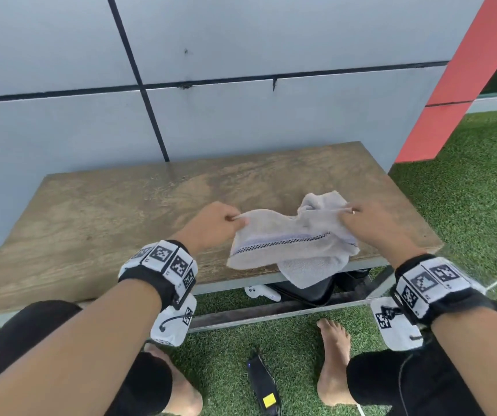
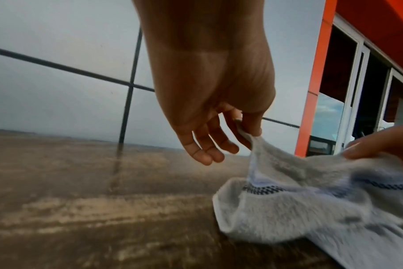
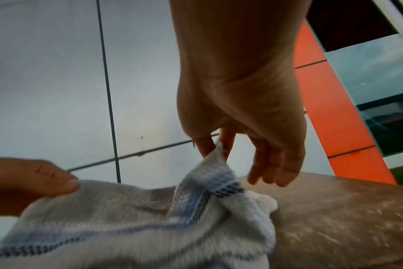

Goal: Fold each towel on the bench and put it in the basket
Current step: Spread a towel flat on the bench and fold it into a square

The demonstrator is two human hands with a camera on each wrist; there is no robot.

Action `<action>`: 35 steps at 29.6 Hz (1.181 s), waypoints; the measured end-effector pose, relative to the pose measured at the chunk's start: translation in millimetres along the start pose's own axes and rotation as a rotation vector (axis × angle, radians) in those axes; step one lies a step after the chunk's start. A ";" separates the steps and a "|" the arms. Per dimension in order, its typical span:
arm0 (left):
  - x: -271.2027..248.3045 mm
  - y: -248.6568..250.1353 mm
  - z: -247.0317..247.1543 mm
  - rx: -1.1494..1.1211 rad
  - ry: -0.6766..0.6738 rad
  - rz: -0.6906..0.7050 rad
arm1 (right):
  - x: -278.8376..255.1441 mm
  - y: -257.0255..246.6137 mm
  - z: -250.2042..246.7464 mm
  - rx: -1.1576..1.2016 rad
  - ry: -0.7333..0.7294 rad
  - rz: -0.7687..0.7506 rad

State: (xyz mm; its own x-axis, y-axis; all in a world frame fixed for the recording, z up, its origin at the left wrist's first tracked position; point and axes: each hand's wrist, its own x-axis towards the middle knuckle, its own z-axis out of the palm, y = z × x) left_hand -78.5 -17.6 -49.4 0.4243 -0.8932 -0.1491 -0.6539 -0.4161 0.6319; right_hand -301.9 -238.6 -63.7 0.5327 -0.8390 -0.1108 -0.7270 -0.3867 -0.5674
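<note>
— So where do we have the towel (image 1: 293, 238) now?

— Toward four o'clock on the table (image 1: 121, 211), right at the near edge, with one loose flap drooping over the side. Our left hand (image 1: 211, 225) pinches one top corner between thumb and forefinger, the other fingers hanging free; our right hand (image 1: 364, 223) pinches the opposite corner the same way. The cloth sags between them.

— How will it handle?

— Light and limp, we'd say — soft terry with no stiffness, so it bunches wherever it isn't held. The striped band (image 1: 286, 240) looks flatter and firmer, a fair guide for squaring the edges.

— Where should we grip?

— Keep to the corners, drawn apart until the top hem is taut, then lay it flat before folding. We can't see the basket from here.
</note>
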 end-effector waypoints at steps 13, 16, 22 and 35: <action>51.0 14.0 43.6 -0.061 -0.139 0.105 | 23.4 -49.7 53.6 0.179 -0.274 -0.183; 80.8 7.7 -12.3 -0.021 0.032 0.127 | 62.5 -93.9 40.6 0.357 -0.195 -0.262; 148.1 -13.0 -142.6 0.223 0.389 0.069 | 173.3 -198.2 11.4 0.331 0.020 -0.398; 176.0 -82.6 -229.3 -0.340 0.754 -0.278 | 257.3 -240.7 19.4 0.562 0.064 -0.183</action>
State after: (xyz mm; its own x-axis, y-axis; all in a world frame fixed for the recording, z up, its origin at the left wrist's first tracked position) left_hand 193.8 -101.3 46.6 0.9208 -0.3656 0.1359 -0.2938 -0.4211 0.8581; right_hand 18.6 -354.1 28.5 0.5875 -0.8063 0.0689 -0.2761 -0.2797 -0.9195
